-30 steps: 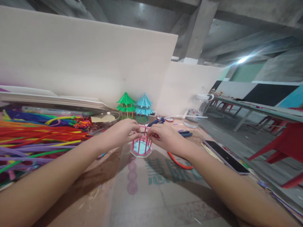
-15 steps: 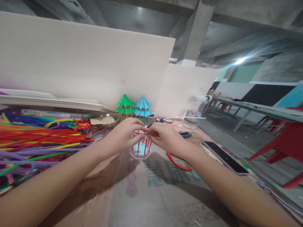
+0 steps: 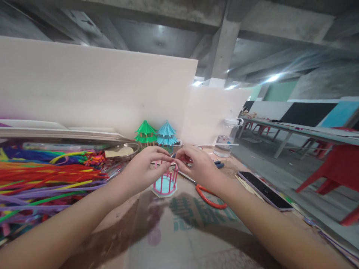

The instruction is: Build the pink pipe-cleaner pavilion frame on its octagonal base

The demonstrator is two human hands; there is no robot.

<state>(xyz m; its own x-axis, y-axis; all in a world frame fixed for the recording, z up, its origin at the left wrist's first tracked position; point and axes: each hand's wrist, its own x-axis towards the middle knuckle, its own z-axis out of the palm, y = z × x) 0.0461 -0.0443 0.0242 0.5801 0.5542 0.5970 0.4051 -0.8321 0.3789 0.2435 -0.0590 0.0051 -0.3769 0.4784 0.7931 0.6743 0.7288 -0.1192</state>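
Observation:
A small craft frame (image 3: 165,185) stands upright on the table, with pink posts around a light blue, many-sided base. Over its top, my left hand (image 3: 146,168) is closed, thumb and fingertips pinching at the pink pipe cleaner along the upper rim. My right hand (image 3: 200,166) meets it from the other side, thumb and forefinger pinched on the same pink pipe cleaner (image 3: 176,163). The fingers partly hide the frame's top. Just under my right wrist lie scissors with orange handles (image 3: 209,200).
Many coloured pipe cleaners (image 3: 47,175) are heaped at the left. Behind my hands stand a green model pavilion (image 3: 146,132) and a blue one (image 3: 167,133). A clear water bottle (image 3: 226,140) and a phone (image 3: 263,189) are on the right. White boards (image 3: 98,89) rise behind.
My view has tilted up slightly, so everything sits a little lower. My fingers have shifted at the frame's rim, and more of the scissors shows beside my right hand.

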